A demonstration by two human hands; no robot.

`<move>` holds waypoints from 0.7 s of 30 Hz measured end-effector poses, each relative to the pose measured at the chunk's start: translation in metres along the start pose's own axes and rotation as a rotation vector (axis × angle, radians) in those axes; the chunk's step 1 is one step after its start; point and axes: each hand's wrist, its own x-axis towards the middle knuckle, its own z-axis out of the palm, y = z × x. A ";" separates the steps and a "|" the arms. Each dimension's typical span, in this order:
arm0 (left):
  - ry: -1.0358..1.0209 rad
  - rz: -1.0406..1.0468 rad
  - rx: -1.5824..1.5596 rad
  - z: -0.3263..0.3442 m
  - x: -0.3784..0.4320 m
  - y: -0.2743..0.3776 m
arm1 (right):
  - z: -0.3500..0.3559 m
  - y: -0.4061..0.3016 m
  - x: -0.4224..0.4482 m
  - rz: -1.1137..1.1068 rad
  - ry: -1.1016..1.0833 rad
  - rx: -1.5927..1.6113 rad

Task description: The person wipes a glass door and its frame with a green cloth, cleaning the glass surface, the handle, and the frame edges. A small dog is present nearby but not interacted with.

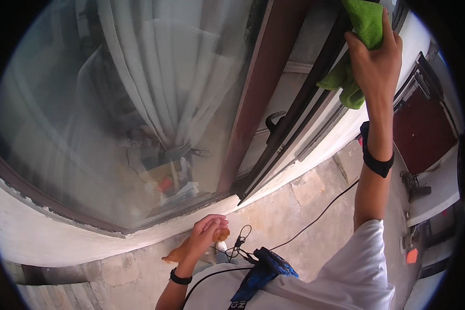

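Observation:
My right hand [379, 58] grips a green cloth [366, 23] at the upper right, against the edge of an open window sash with a dark frame [294, 112]. Part of the cloth hangs below my fingers. A black handle [273, 122] sits on the inner side of that frame. To the left is a large window pane [120, 116], with pale curtains [159, 77] behind it and reflections on the glass. My left hand [207, 232] is low in front of me, below the sill, its fingers loosely bent and nothing seen in it.
An orange-brown animal [178, 252], partly hidden by my left hand, is on the concrete floor [286, 217]. A black cable [325, 209] runs from my chest across the view. A dark red door or panel [424, 131] stands at the right, with an orange object [411, 255] lower down.

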 end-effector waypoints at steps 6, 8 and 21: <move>0.048 -0.001 -0.036 -0.007 0.011 -0.014 | -0.053 0.008 -0.017 0.118 -0.052 0.076; 0.032 -0.025 -0.038 -0.004 0.019 -0.020 | -0.072 0.022 -0.026 0.111 -0.045 0.058; -0.195 -0.170 -0.093 -0.005 0.022 -0.042 | -0.255 0.152 -0.054 0.471 -0.159 0.134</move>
